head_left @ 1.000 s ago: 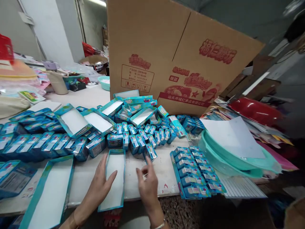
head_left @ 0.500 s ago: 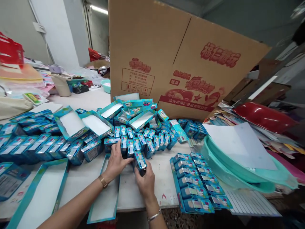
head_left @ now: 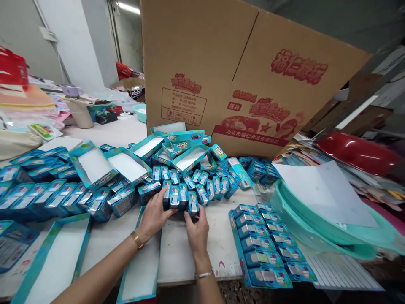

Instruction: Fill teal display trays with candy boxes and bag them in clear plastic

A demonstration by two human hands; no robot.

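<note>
My left hand (head_left: pixel 154 216) curls around the left and near side of several small blue candy boxes (head_left: pixel 174 197), its thumb against their near faces. My right hand (head_left: pixel 197 233) grips one blue candy box (head_left: pixel 193 203) between thumb and fingers, at the right end of that group. The boxes stand upright on the table, close together. Beneath my left forearm lies a long teal tray (head_left: pixel 139 276) with a white inside, partly hidden. More loose candy boxes (head_left: pixel 217 185) stand just beyond my hands.
To the right, a filled tray of candy boxes (head_left: pixel 259 242) sits near the table edge, beside stacked teal basins (head_left: pixel 319 236). Behind the pile of shallow trays (head_left: pixel 190 159) rises a large cardboard carton (head_left: pixel 218 63). Rows of blue boxes (head_left: pixel 38 196) line the left.
My right hand has moved slightly away from me with its candy box, bringing it against the group's right end. My left hand stays nearly in place. The view has shifted a little.
</note>
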